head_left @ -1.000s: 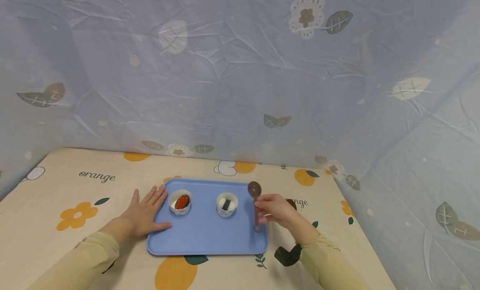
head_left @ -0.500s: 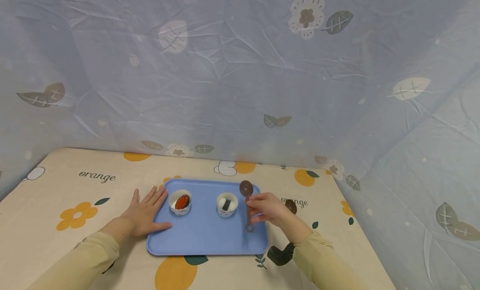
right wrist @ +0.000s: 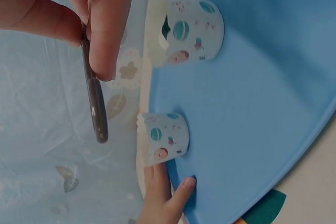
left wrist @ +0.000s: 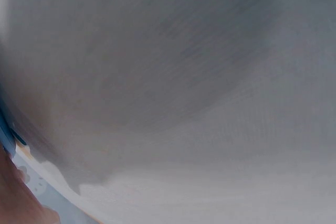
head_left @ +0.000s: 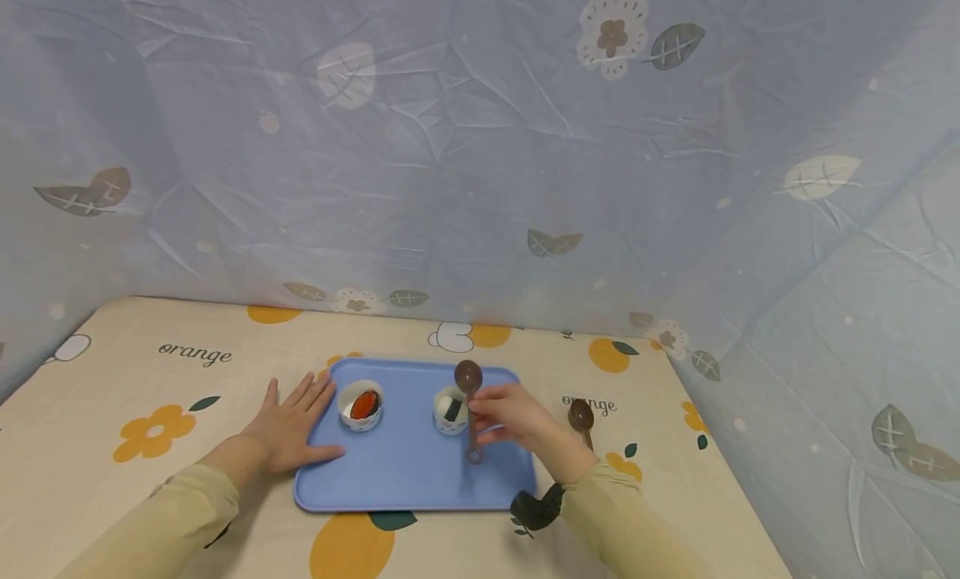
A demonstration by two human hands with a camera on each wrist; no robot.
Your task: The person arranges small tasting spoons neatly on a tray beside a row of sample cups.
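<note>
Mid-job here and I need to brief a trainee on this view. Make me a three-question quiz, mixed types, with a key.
1. Short answer: what colour tops the food in the cup nearer the left hand?
2. True or false: the left hand touches the tray.
3. Multiple choice: where is the right hand holding its spoon?
a) Flat on the tray
b) Inside that cup
c) In the air

Key:
1. Orange-red
2. True
3. c
</note>
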